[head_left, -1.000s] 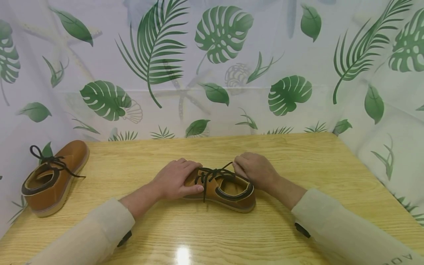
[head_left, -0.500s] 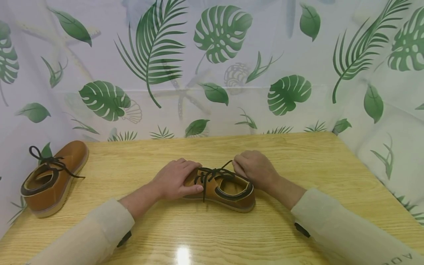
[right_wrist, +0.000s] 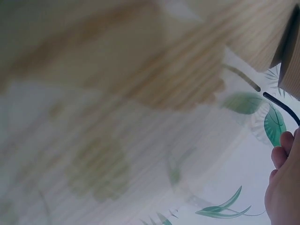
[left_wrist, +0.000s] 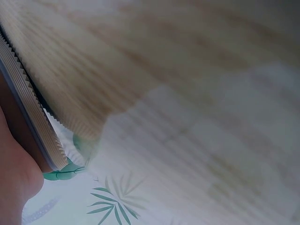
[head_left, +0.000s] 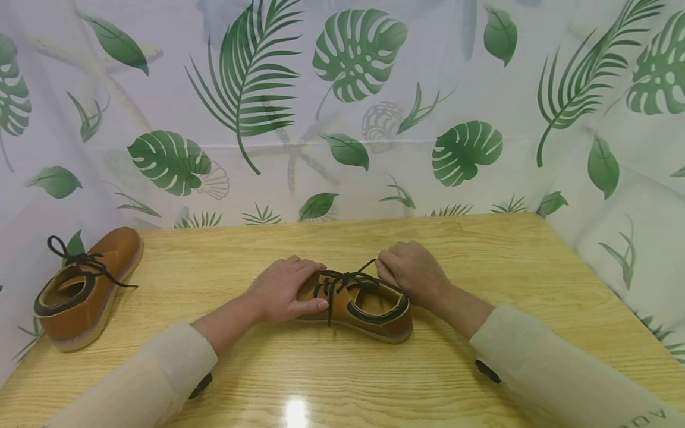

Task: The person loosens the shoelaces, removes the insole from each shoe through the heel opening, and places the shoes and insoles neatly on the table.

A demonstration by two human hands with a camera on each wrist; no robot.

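Note:
A brown lace-up shoe [head_left: 369, 324] lies in the middle of the table, its toe to the left and heel to the right. Over its toe my left hand [head_left: 289, 291] grips, thumb on the near side and fingers across the top to the far side. Black shoelaces [head_left: 346, 278] are knotted over the tongue, and one end hangs down the near side. Behind the heel, my right hand [head_left: 409, 270] pinches a taut strand of lace with curled fingers. In the right wrist view a lace tip [right_wrist: 276, 101] sticks out past the right fingers. The left wrist view shows the shoe's ribbed sole [left_wrist: 35, 108].
A matching brown shoe [head_left: 88, 297] stands at the left side of the table, its black laces looped. The wooden table [head_left: 299, 374] is bordered at the back and sides by a white leaf-print cloth [head_left: 385, 178].
The right hand has risen very slightly, still holding the lace. The left hand and both shoes stay as they were.

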